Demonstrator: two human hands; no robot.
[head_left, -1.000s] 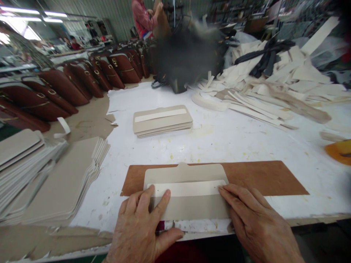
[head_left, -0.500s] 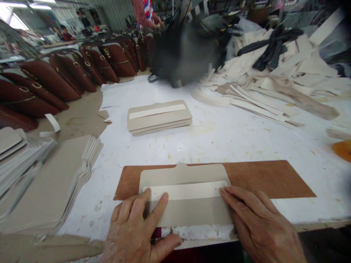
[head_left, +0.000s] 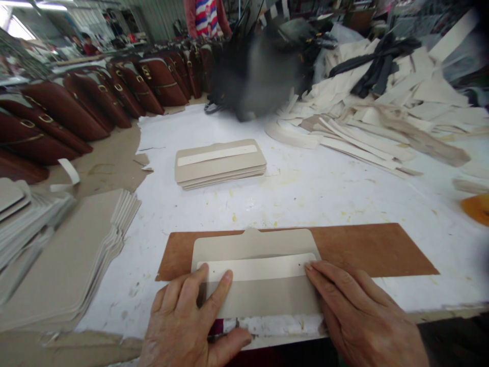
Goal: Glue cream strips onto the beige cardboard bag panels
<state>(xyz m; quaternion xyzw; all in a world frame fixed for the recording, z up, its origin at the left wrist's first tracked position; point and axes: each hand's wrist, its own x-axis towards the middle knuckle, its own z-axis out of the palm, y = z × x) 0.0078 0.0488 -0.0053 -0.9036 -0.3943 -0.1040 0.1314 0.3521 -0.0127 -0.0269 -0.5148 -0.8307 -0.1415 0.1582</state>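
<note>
A beige panel (head_left: 263, 298) with rounded corners and a small tab at its top lies over a brown rectangular sheet (head_left: 367, 250) near the table's front edge. Across the panel runs a cream strip (head_left: 260, 269) with small dark holes near its ends. My left hand (head_left: 191, 311) is open, its fingers spread; two fingertips press on the strip's left end, with the thumb held away. At the strip's right end, my right hand (head_left: 355, 300) has its fingers together, tips gripping the corner; its thumb is hidden.
Farther back sits a small stack of beige panels (head_left: 221, 165), a cream strip on top. More panels (head_left: 76, 250) are piled at left, below a row of brown bags (head_left: 69, 112). Cream scraps (head_left: 401, 107) heap at back right. A person (head_left: 206, 20) stands behind.
Both hands keep their places on the strip. The view has shifted very slightly. The person at the back has straightened and turned more toward the table.
</note>
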